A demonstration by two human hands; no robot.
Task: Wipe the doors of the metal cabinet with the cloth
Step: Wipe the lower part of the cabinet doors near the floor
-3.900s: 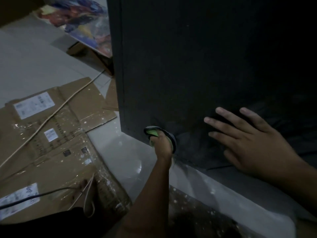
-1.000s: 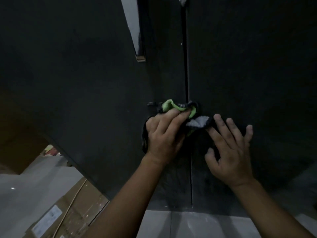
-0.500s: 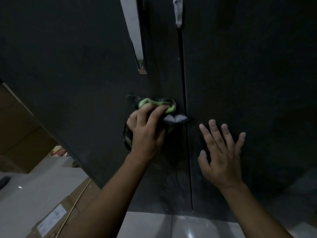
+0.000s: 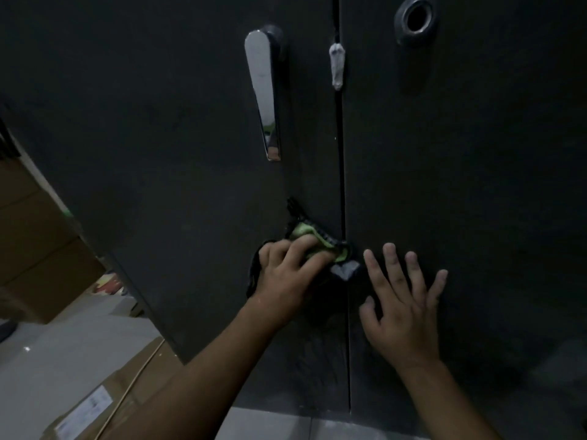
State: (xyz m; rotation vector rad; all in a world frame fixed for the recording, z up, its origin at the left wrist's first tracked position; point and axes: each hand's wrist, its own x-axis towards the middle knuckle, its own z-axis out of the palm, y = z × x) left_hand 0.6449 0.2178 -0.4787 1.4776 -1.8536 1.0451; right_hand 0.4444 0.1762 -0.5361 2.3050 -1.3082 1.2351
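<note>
Just left of the vertical seam (image 4: 343, 154) where the two dark doors of the metal cabinet (image 4: 143, 90) meet, the left hand (image 4: 286, 274) presses the cloth (image 4: 306, 231) against the left door (image 4: 197, 192). Its fingers are bent and close together over the bunched fabric, clamping it to the panel; the thumb is hidden under the hand. The cloth is green with dark edging and a grey patch. Its right end reaches the seam, and the grey patch lies right on it. Just right of the seam, the right hand (image 4: 403, 309) lies flat on the right door (image 4: 476, 169), palm to the metal, fingers straight and spread apart, holding nothing. Its index finger is close beside the grey patch, though I cannot tell whether they touch. Left of the seam and well above the cloth, a shiny lever handle (image 4: 263, 96) points downward. On the seam itself, level with the upper part of the handle, hangs a small pale wad (image 4: 336, 68). Right of the seam, near the top, sits a round metal fitting (image 4: 414, 19) with a dark hole. Far left of the seam, past the cabinet's edge, a brown box (image 4: 31, 249) stands on the pale floor (image 4: 63, 338). Flattened cardboard (image 4: 95, 404) with a white label lies lower, near the left forearm.
</note>
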